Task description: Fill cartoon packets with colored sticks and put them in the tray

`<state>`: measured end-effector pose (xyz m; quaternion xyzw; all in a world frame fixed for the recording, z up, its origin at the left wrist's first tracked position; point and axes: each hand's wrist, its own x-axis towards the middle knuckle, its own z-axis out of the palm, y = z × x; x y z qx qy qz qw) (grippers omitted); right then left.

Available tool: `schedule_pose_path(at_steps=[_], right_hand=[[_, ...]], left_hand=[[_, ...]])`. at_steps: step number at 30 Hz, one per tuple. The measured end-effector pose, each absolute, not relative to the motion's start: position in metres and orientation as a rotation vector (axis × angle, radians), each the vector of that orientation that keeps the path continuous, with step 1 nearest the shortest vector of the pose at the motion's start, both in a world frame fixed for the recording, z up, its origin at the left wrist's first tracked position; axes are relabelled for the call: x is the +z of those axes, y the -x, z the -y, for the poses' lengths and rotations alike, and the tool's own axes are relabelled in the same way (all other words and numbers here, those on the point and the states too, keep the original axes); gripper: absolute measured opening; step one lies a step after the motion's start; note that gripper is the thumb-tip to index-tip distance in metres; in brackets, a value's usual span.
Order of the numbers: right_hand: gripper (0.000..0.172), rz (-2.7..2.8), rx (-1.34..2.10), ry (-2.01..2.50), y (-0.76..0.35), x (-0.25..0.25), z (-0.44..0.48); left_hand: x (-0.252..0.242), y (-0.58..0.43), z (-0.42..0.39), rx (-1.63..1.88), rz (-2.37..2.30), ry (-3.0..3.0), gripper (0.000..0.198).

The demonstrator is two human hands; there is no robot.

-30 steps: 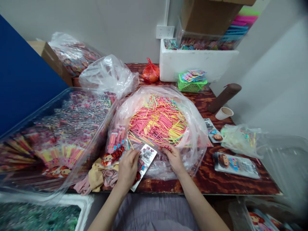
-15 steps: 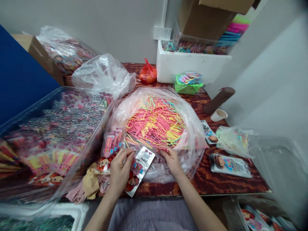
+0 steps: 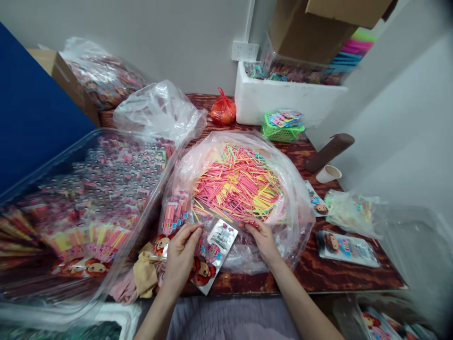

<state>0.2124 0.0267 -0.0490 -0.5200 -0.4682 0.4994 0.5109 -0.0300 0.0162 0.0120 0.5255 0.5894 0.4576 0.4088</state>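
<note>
My left hand (image 3: 182, 259) is closed in a pinch beside a silver printed packet (image 3: 221, 248); what its fingertips hold is hard to make out. The packet lies tilted at the near edge of the plastic-lined heap, cartoon figure at its lower end. My right hand (image 3: 264, 241) is closed on a small bunch of pink sticks, seen end-on at its fingertips. Just beyond both hands spreads a heap of thin pink, yellow and green sticks (image 3: 237, 182) in an open clear plastic bag (image 3: 297, 198). Left of the heap are filled stick packets (image 3: 171, 215).
A clear bin of filled packets (image 3: 141, 226) stands at left. Cloths (image 3: 145, 274) lie by its corner. To the right are a stack of flat packets (image 3: 348, 248), a paper cup (image 3: 328, 174) and a brown bottle (image 3: 331, 151). A green basket (image 3: 283, 133) sits behind the heap.
The whole view has shifted, so everything appears slightly farther right and lower. Both hands keep nearly the same place over the heap's near edge.
</note>
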Motion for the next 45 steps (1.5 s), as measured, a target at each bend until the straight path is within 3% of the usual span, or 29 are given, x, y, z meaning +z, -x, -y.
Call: schedule_pose_path(at_steps=[14,22,30,37,45], right_hand=[[0.014,1.132,1.183,1.201,-0.216,-0.048,-0.021],[0.011,1.186,1.148,1.147,-0.216,-0.016,-0.029],[0.011,0.487,1.496,0.7,-0.195,0.027,-0.073],[0.013,0.418,1.623,0.748,-0.183,0.031,-0.069],[0.011,0.477,1.58,0.734,-0.181,0.034,-0.061]], left_hand=[[0.009,0.005,-0.003,1.195,-1.376,-1.337,0.016],[0.005,-0.009,-0.008,1.156,-1.35,-1.394,0.016],[0.004,-0.031,-0.023,1.021,-1.271,-1.202,0.021],[0.003,-0.032,-0.021,1.039,-1.18,-0.872,0.024],[0.008,-0.026,-0.019,0.996,-1.253,-1.112,0.018]])
